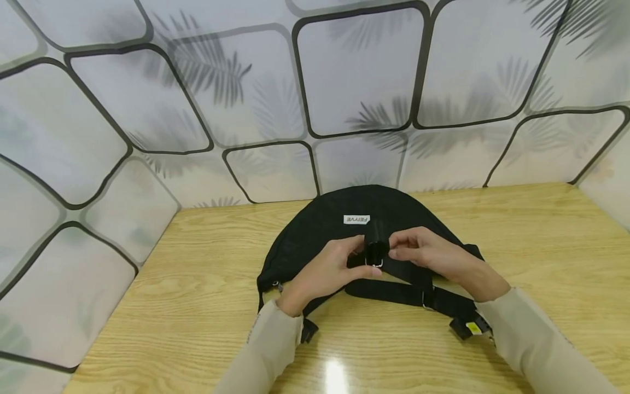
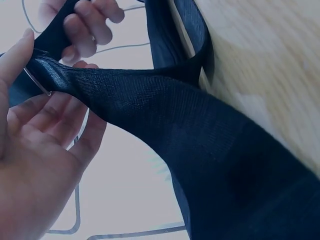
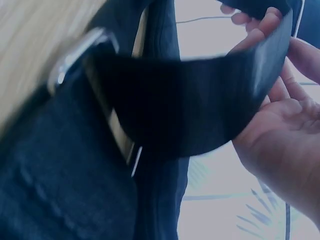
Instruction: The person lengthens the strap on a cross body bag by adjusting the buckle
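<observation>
A black crescent-shaped waist bag (image 1: 315,224) with a white label (image 1: 356,219) lies on the wooden table. Part of its webbing strap (image 1: 376,238) is raised in a loop above the bag. My left hand (image 1: 327,268) pinches the strap at a metal slide buckle (image 1: 377,265); in the left wrist view its thumb lies over the webbing and its fingers are beneath. On the other side, my right hand (image 1: 433,253) holds the looped strap between thumb and fingers. In the right wrist view the strap (image 3: 190,105) curves from this hand toward a second, blurred metal slider (image 3: 75,60).
Black plastic clip pieces lie near each forearm, one (image 1: 308,330) on the left and one with a yellow tag (image 1: 462,328) on the right. The table (image 1: 197,306) meets a patterned fabric wall (image 1: 361,71) at the back and sides.
</observation>
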### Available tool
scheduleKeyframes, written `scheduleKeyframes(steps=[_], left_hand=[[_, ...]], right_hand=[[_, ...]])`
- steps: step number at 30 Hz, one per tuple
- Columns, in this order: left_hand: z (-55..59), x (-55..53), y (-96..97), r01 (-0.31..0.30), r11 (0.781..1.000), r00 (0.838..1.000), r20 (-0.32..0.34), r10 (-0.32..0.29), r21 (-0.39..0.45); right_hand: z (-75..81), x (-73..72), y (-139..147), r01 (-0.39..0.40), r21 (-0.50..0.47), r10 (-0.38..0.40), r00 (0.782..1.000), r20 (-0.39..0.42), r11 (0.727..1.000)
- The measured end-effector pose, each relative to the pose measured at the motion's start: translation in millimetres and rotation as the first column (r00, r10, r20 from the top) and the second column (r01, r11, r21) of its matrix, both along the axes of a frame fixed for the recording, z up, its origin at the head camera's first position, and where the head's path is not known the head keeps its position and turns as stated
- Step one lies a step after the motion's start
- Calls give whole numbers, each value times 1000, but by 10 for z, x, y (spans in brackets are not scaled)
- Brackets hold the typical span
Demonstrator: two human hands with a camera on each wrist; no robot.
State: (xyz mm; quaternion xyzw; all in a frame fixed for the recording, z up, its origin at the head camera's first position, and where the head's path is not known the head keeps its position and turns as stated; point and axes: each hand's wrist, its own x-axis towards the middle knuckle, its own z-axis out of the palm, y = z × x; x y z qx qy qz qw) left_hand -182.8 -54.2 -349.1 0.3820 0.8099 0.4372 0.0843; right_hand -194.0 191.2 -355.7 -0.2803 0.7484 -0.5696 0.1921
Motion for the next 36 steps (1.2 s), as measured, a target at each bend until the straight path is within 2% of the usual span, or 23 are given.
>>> scheduleKeyframes(steps=[7, 9, 13, 18, 23, 26, 29, 33, 36], left_hand=[[-10, -7, 4, -17, 1000, 1000, -15, 18, 7], [-21, 5, 21, -16, 1000, 999, -32, 16, -6], [-31, 33, 53, -17, 998, 995, -102, 10, -61], [-9, 39, 38, -59, 987, 982, -188, 31, -148], [-3, 35, 27, -87, 983, 979, -198, 55, -159], [6, 40, 17, -97, 984, 983, -169, 71, -150], [14, 37, 8, -95, 981, 982, -179, 65, -166], [7, 17, 8, -89, 980, 974, -220, 49, -178], [0, 7, 10, -86, 982, 973, -228, 46, -168]], right_hand=[[-19, -6, -6, 44, 9, -44, 999, -5, 999], [-9, 9, -30, 48, -15, -48, 999, 9, 999], [10, 37, -75, 55, -45, -55, 998, 5, 997], [23, 55, -87, 105, -36, -105, 994, -4, 994], [48, 68, -62, 98, -49, -99, 995, -16, 994], [57, 83, -62, 37, -42, -40, 997, -70, 998], [49, 104, -107, -17, -14, 15, 988, -157, 1000], [46, 129, -191, 36, 66, -17, 962, -274, 997], [57, 144, -227, 97, 106, -59, 946, -320, 990]])
